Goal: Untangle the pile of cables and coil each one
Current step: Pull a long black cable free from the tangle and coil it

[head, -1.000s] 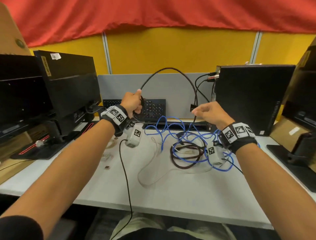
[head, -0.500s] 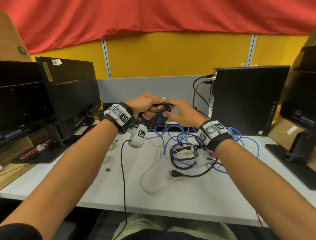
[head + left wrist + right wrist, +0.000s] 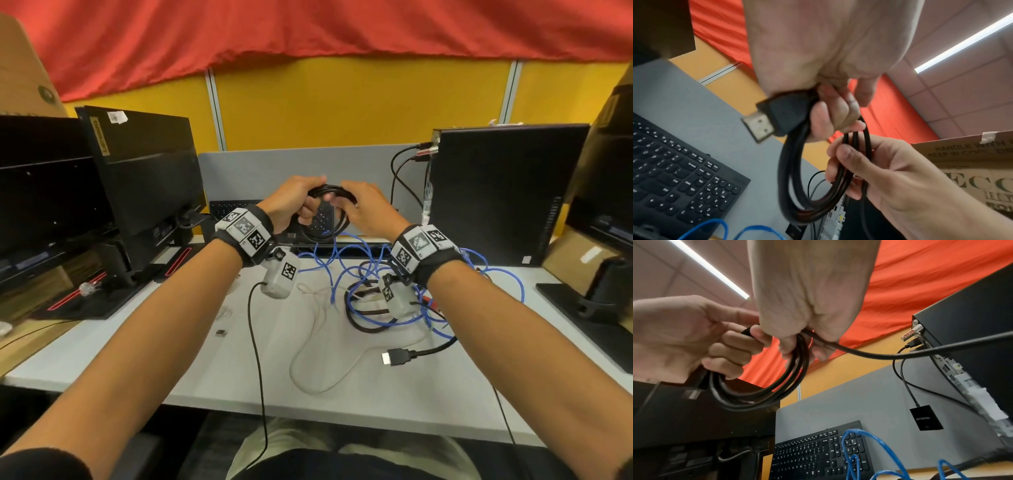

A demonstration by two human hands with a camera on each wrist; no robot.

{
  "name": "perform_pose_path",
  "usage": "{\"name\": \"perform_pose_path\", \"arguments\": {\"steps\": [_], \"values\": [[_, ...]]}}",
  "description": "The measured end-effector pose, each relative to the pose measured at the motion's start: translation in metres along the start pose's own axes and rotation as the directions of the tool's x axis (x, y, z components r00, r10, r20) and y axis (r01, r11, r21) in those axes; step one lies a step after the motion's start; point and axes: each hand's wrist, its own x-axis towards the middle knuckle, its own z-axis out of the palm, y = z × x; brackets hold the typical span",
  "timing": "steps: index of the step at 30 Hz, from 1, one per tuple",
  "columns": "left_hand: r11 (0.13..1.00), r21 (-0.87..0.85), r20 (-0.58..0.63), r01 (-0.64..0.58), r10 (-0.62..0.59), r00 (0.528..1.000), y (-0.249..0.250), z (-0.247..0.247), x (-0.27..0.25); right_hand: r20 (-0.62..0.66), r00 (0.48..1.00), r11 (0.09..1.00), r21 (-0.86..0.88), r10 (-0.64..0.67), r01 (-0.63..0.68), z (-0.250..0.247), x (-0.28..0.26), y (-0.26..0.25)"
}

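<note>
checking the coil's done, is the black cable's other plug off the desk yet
No, that plug lies on the desk while both hands hold the black cable coil.

An office cubicle: yellow partition panels, monitors, a keyboard and a desktop computer.

The room around me is evenly and fairly brightly lit, and my arms cast only faint, soft shadows on the desk. The light comes from above: a ceiling light strip shows blown out to plain white in both wrist views. The head view bows hard at its edges, so the monitors lean inward. In the wrist views my own palms loom huge, pale and soft-focused, and the black cable coil is smeared with motion blur. All the pictures look slightly grainy and compressed.
</note>
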Motion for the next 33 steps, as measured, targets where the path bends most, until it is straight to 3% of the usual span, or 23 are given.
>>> {"name": "perform_pose_path", "arguments": {"steps": [4, 7, 9, 15, 18, 23, 25, 27, 28, 29, 31, 33], "values": [[0.925, 0.374, -0.121, -0.071, 0.124, 0.985, -0.006, -0.01, 0.0, 0.066, 0.997, 0.997, -0.077, 0.032, -0.027, -0.006, -0.002, 0.0], [0.772, 0.632, -0.202, -0.061, 0.241, 0.949, -0.018, -0.022, 0.004, 0.234, 0.951, 0.948, -0.292, 0.2, -0.127, -0.017, -0.008, 0.006], [0.697, 0.717, -0.251, -0.023, 0.289, 0.924, -0.026, -0.029, 0.006, 0.257, 0.918, 0.89, -0.42, 0.302, -0.175, -0.024, -0.015, 0.017], [0.647, 0.738, -0.512, 0.191, 0.354, 0.782, -0.051, -0.047, 0.006, 0.327, 0.816, 0.857, -0.381, 0.476, -0.347, -0.033, -0.035, 0.047], [0.634, 0.702, -0.631, 0.325, 0.343, 0.696, -0.06, -0.054, 0.006, 0.348, 0.79, 0.86, -0.282, 0.505, -0.426, -0.034, -0.041, 0.058], [0.63, 0.651, -0.715, 0.423, 0.322, 0.621, -0.064, -0.056, 0.007, 0.342, 0.781, 0.852, -0.196, 0.523, -0.485, -0.025, -0.049, 0.062], [0.636, 0.663, -0.701, 0.395, 0.342, 0.626, -0.062, -0.052, 0.007, 0.299, 0.813, 0.858, -0.039, 0.499, -0.512, -0.017, -0.051, 0.056], [0.656, 0.711, -0.612, 0.254, 0.398, 0.684, -0.06, -0.04, 0.009, 0.073, 0.875, 0.863, 0.139, 0.479, -0.485, -0.008, -0.049, 0.049], [0.668, 0.729, -0.543, 0.15, 0.429, 0.722, -0.059, -0.032, 0.009, -0.082, 0.876, 0.87, 0.192, 0.475, -0.454, -0.005, -0.047, 0.045], [0.679, 0.732, -0.472, 0.053, 0.45, 0.758, -0.057, -0.021, 0.009, -0.224, 0.849, 0.872, 0.238, 0.478, -0.428, -0.002, -0.043, 0.042], [0.713, 0.695, -0.362, -0.094, 0.459, 0.811, -0.055, -0.002, 0.01, -0.424, 0.743, 0.853, 0.318, 0.518, -0.414, -0.001, -0.037, 0.035], [0.8, 0.582, -0.301, -0.141, 0.374, 0.877, -0.055, 0.012, 0.011, -0.506, 0.66, 0.831, 0.364, 0.555, -0.419, 0.0, -0.035, 0.032]]}}
